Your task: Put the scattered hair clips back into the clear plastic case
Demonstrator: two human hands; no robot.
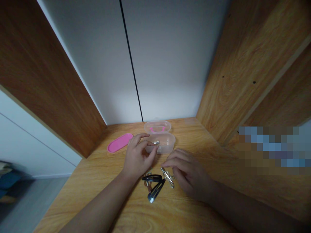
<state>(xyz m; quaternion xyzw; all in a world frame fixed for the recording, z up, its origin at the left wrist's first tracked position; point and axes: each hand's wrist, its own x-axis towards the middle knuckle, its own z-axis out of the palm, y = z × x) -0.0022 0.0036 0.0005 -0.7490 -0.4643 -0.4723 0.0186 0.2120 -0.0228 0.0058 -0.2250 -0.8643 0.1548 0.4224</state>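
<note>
Pinching small silver clip [156, 142] in left hand [137, 158], at mouth of clear container [168, 144]. Holding right hand [190, 171], with curled fingers, at end of silver clips [168, 178] on desk [150, 221]; cannot tell whether grasping or merely touching. Noted black snap clips [156, 190] just left of these, pink oval piece [119, 143] left of container.

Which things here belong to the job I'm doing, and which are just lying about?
Likely in use: silver clip at left hand, front clear tub, silver clips by right hand, black clips.

Likely just lying about: pink oval tray, blurred blue item at lower left.
</note>
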